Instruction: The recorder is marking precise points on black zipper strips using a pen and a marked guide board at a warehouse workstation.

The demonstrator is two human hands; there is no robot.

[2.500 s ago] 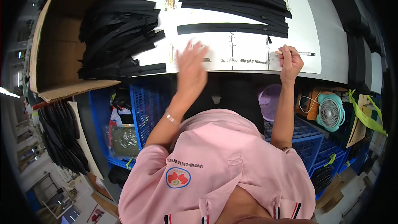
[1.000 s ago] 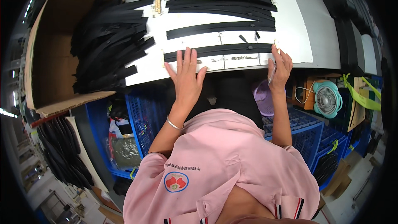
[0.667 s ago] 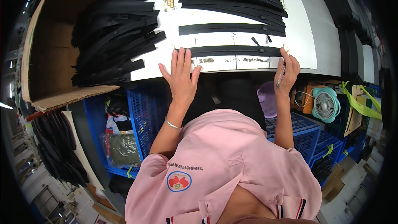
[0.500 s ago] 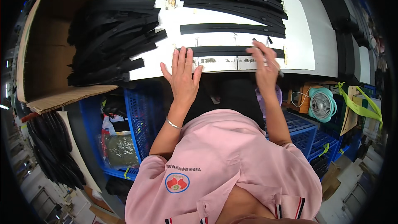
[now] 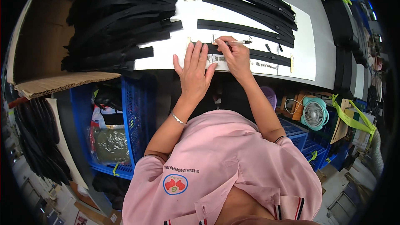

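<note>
A long black strip point(image 5: 270, 56) lies across a white board point(image 5: 305, 58) close to its near edge. My left hand point(image 5: 193, 74) rests flat on the strip's left end, fingers stretched out. In my right hand point(image 5: 237, 60) is a slim pen point(image 5: 241, 42), pinched near its tip, with the tip by the strip just right of my left fingers. Beyond lies another black strip point(image 5: 246, 31). Two small black pieces point(image 5: 268, 48) sit between the strips on the right. Dark smudged marks point(image 5: 266, 64) run along the board's near edge.
A thick pile of black strips point(image 5: 125, 21) spills from a cardboard box point(image 5: 39, 37) on the left. More strips point(image 5: 250, 6) are spread at the back. Below the table stand a blue crate point(image 5: 135, 116) and a teal fan point(image 5: 314, 113).
My right hand has moved left from the strip's right part to beside my left hand, the pen now at the strip. My left hand stays flat on the strip's left end.
</note>
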